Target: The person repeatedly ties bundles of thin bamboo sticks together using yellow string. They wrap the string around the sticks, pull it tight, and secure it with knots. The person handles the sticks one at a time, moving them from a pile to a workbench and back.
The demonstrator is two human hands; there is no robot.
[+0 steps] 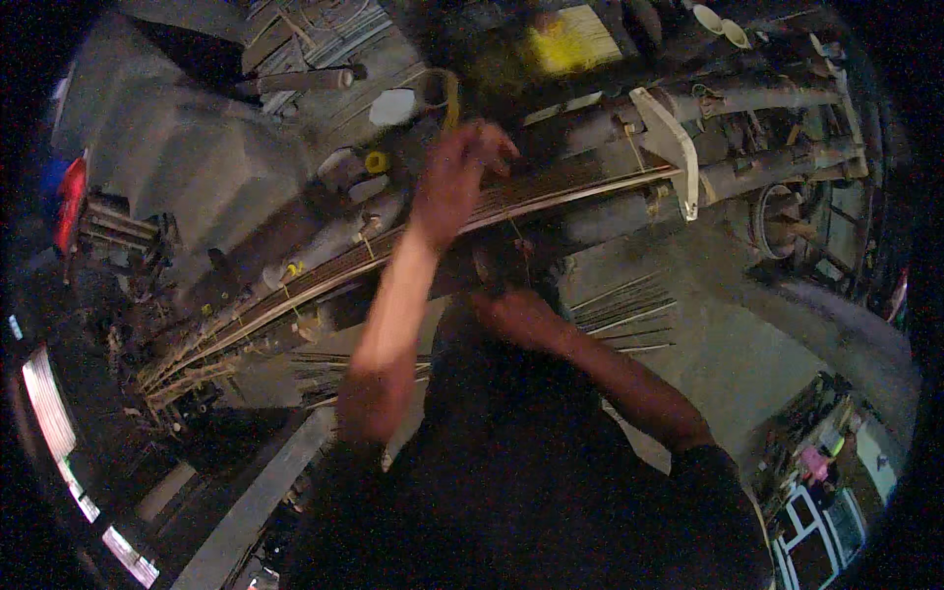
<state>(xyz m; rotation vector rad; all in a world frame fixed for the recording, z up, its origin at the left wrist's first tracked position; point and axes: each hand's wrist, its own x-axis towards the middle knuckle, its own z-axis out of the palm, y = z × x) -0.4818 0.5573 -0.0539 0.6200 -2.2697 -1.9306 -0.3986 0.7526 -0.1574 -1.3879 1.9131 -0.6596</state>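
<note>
Two hands blurred: left hand over strands, fingers part-curled; right hand on my near side; can't tell whether either grips. Strands run toward cream board. Risk: sideways sweep could snag strands, pulling them askew.

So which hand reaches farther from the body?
The left hand: it extends across the long thin strands toward their far side, whereas the right hand is on their near side, close to the dark shirt.

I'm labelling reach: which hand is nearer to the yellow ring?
Left. The left hand is to the right of the yellow ring; the right hand is farther off, lower right of it.
</note>
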